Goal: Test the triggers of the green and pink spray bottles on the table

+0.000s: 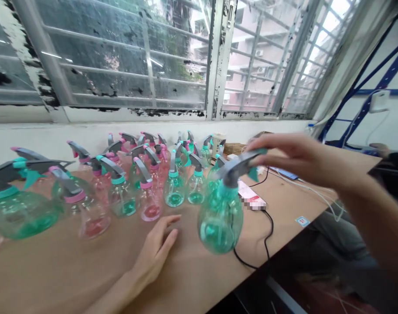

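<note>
Hand (288, 152) gripping 1 green spray bottle (221, 218), phone (252, 196) and black cable (267, 240) just behind.

This is looking like a workshop or packing room: a plain tan tabletop (182, 270) is carrying rows of pink and green translucent plastic spray bottles (149, 174), and blue perforated metal racking (378, 83) is standing upper right.

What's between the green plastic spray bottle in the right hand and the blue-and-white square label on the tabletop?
Head view: a black cable curves across the brown tabletop between the spray bottle and the label.
</note>
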{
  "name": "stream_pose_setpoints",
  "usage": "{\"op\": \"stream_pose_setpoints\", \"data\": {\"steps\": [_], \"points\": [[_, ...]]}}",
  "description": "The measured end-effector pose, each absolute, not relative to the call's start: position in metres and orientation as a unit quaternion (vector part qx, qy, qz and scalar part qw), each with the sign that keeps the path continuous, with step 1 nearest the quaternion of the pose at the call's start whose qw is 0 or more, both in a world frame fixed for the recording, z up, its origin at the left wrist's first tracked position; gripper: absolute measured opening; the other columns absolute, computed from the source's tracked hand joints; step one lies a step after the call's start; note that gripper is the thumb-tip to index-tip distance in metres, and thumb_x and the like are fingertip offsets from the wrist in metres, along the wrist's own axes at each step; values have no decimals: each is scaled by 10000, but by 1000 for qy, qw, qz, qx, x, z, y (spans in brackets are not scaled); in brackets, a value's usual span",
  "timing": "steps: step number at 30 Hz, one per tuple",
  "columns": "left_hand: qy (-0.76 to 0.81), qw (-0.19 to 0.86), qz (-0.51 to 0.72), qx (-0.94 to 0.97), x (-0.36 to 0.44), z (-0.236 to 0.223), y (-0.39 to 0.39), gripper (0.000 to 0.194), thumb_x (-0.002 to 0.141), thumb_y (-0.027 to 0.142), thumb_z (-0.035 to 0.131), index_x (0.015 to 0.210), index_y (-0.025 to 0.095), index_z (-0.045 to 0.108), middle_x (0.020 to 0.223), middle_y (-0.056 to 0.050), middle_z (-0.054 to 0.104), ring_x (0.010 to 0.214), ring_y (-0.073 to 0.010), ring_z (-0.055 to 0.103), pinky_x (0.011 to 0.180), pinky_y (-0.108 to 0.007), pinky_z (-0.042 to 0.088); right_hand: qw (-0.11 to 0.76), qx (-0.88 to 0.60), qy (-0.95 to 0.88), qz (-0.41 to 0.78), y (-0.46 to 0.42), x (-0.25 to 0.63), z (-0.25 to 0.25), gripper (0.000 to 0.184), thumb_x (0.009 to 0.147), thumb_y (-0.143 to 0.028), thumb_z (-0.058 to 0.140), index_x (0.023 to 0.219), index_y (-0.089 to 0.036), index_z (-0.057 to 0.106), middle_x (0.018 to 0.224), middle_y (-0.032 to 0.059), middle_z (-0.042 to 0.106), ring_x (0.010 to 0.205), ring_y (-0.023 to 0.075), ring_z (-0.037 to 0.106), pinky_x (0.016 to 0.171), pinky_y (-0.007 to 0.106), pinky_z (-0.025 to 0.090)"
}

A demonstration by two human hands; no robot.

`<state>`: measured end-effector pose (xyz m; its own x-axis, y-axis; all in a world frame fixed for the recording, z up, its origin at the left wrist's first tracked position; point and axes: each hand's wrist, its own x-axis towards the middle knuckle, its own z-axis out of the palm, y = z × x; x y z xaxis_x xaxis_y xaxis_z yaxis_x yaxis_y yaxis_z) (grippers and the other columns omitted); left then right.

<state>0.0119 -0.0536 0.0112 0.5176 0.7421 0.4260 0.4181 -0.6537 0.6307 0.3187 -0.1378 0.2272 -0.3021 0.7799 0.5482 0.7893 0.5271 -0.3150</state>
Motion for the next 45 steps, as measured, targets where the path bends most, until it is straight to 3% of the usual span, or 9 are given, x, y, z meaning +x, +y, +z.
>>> {"op": "stream_pose_setpoints", "data": {"steps": [4, 7, 13, 17, 22, 24, 29, 37, 45], "points": [[253, 235, 349, 871, 18, 11, -72, 608, 906, 465, 482, 1447, 245, 315, 1387, -130, 515, 1248, -323, 515, 1005, -511, 450, 249, -401, -876, 94, -114, 293, 192, 197, 911, -355, 578, 1028, -259, 705, 943, 9, 693, 822, 158, 634, 715, 274, 482], [228, 215, 324, 892, 25, 8, -81, 844, 791, 404, 632, 1492, 242, 191, 1420, -154, 464, 1258, -352, 497, 1008, -542, 440, 216, -360, -896, 143, -98, 279, 178, 213, 925, -318, 564, 1079, -259, 698, 1029, 9, 698, 904, 156, 644, 796, 283, 487], [271, 257, 315, 873, 27, 7, -82, 858, 735, 335, 691, 1447, 238, 223, 1374, -154, 499, 1252, -345, 504, 1019, -565, 422, 251, -346, -872, 237, -85, 275, 164, 219, 893, -285, 602, 1088, -289, 701, 1056, -4, 709, 964, 162, 648, 867, 312, 505], [327, 277, 323, 844, 30, 8, -80, 863, 713, 427, 757, 1404, 245, 273, 1359, -158, 504, 1238, -354, 511, 992, -577, 438, 352, -355, -786, 363, -88, 275, 134, 584, 815, -328, 692, 1358, -347, 479, 1269, 25, 611, 1131, 200, 607, 990, 411, 484], [364, 278, 344, 820, 45, 6, -82, 853, 670, 491, 791, 1355, 240, 348, 1272, -139, 537, 1169, -351, 551, 937, -563, 473, 461, -373, -725, 350, -105, 250, 89, 1018, 620, -381, 850, 1458, -359, 272, 1504, 74, 375, 1383, 285, 364, 1130, 531, 324], [379, 266, 361, 810, 55, 5, -85, 848, 643, 490, 809, 1324, 230, 376, 1242, -133, 537, 1148, -348, 553, 932, -558, 472, 501, -409, -693, 318, -110, 235, 79, 974, 641, -371, 835, 1443, -346, 282, 1522, 78, 340, 1384, 292, 360, 1128, 528, 333], [389, 245, 367, 809, 82, 3, -90, 767, 664, 499, 791, 1270, 223, 410, 1194, -127, 539, 1119, -347, 537, 912, -557, 473, 552, -500, -618, 252, -111, 217, 78, 728, 726, -359, 752, 1343, -292, 372, 1331, 101, 537, 1186, 288, 552, 993, 499, 474], [370, 199, 349, 838, 79, -7, -88, 897, 663, 445, 791, 1390, 267, 296, 1283, -132, 476, 1174, -369, 516, 926, -586, 474, 562, -494, -615, 248, -98, 234, 69, 367, 844, -326, 587, 1202, -305, 505, 1129, 36, 637, 996, 234, 626, 865, 417, 516], [235, 136, 348, 897, 50, 4, -73, 645, 861, 321, 591, 1424, 248, 286, 1398, -145, 368, 1287, -317, 408, 1036, -528, 411, 478, -510, -656, 284, -100, 248, 88, 434, 696, -137, 507, 1091, -312, 476, 1164, -1, 659, 718, 187, 608, 613, 333, 497]]}}
